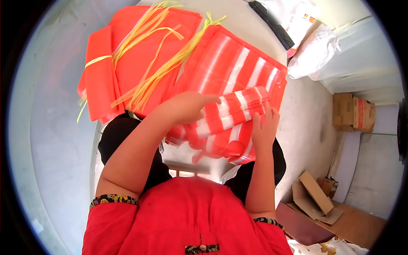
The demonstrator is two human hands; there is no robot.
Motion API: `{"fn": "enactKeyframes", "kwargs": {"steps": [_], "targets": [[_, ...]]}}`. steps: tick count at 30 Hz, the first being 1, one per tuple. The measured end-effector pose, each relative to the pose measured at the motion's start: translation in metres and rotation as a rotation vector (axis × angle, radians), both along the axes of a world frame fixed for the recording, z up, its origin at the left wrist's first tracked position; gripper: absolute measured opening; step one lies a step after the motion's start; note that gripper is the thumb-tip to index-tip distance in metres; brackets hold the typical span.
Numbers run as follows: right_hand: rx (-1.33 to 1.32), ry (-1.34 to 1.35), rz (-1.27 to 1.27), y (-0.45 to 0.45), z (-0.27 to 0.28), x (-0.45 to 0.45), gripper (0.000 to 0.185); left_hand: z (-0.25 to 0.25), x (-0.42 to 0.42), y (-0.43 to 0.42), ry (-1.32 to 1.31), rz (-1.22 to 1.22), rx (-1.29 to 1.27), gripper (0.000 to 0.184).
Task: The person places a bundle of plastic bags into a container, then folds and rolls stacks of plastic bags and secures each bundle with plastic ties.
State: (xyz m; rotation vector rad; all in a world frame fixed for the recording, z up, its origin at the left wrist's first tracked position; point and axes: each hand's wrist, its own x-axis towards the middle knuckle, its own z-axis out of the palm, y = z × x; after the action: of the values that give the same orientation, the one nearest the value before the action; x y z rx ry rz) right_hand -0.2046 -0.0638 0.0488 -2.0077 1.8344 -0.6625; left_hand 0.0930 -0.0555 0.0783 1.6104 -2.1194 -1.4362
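A folded bundle of red-and-white striped plastic bags (233, 108) lies tilted above my lap. My left hand (189, 108) closes on its left end, with the index finger stretched along the top edge. At the right end, my right hand (265, 125) grips it, thumb in front and fingers near the upper corner. Beneath it spreads a stack of flat striped plastic bags (236, 55), whose lower part drapes toward my knees. Yellow plastic strips (165, 76) run in a loose bunch across the left side of that stack.
Plain red plastic sheets (148, 51) lie at the left, beside a folded red bundle (101, 72) tied with a yellow strip. White plastic sacks (314, 51) sit at the upper right. Cardboard boxes (353, 112) stand against the right wall, and an opened carton (312, 197) is lower right.
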Motion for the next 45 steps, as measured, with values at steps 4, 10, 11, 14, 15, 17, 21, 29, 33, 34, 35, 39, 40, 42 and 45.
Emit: {"fn": "enactKeyframes", "kwargs": {"steps": [4,10,11,14,15,17,21,29,33,34,35,39,40,42,45], "targets": [[0.074,-0.208,0.134,0.027,-0.014,0.014,0.069,0.002,0.003,0.001,0.205,-0.012,0.094,0.061],[0.059,-0.816,-0.007,0.0,-0.004,0.051,0.076,-0.006,0.002,0.013,0.562,0.166,0.228,0.056],[0.11,-0.837,-0.026,-0.002,-0.006,0.055,0.08,-0.006,0.002,0.017,0.559,0.187,0.222,0.056],[0.159,-0.721,-0.054,-0.004,-0.017,0.064,0.089,-0.023,-0.003,0.017,0.324,0.118,0.186,0.058],[0.107,-0.57,-0.039,-0.004,-0.026,0.068,0.09,-0.03,-0.005,0.017,0.312,0.08,0.129,0.059],[0.057,-0.506,0.004,-0.006,-0.034,0.071,0.094,-0.037,-0.006,0.02,0.272,0.016,0.018,0.06],[0.126,-0.559,-0.02,-0.008,-0.026,0.078,0.093,-0.009,0.001,0.022,0.132,-0.042,0.09,0.062],[0.122,-0.523,-0.054,-0.004,-0.021,0.085,0.093,-0.021,0.012,0.021,0.117,-0.098,-0.017,0.041],[0.08,-0.405,-0.024,-0.005,-0.02,0.09,0.094,-0.019,0.027,0.015,0.214,0.128,-0.197,0.032],[0.092,-0.413,-0.037,-0.005,-0.019,0.092,0.095,-0.014,0.034,0.013,0.24,0.25,-0.293,0.03],[0.105,-0.421,-0.052,-0.004,-0.017,0.093,0.095,-0.006,0.043,0.009,0.189,0.408,-0.316,0.03],[0.149,-0.459,-0.062,-0.006,-0.02,0.092,0.095,-0.027,0.083,-0.002,-0.084,0.821,-0.866,0.027],[0.15,-0.462,-0.069,-0.005,-0.019,0.093,0.095,-0.031,0.093,-0.001,-0.17,0.83,-0.826,0.027],[0.149,-0.469,-0.084,-0.003,-0.015,0.098,0.095,-0.036,0.11,0.0,-0.338,0.841,-0.746,0.028],[0.15,-0.481,-0.083,-0.003,-0.019,0.096,0.094,-0.041,0.12,0.003,-0.375,0.871,-0.709,0.024]]}}
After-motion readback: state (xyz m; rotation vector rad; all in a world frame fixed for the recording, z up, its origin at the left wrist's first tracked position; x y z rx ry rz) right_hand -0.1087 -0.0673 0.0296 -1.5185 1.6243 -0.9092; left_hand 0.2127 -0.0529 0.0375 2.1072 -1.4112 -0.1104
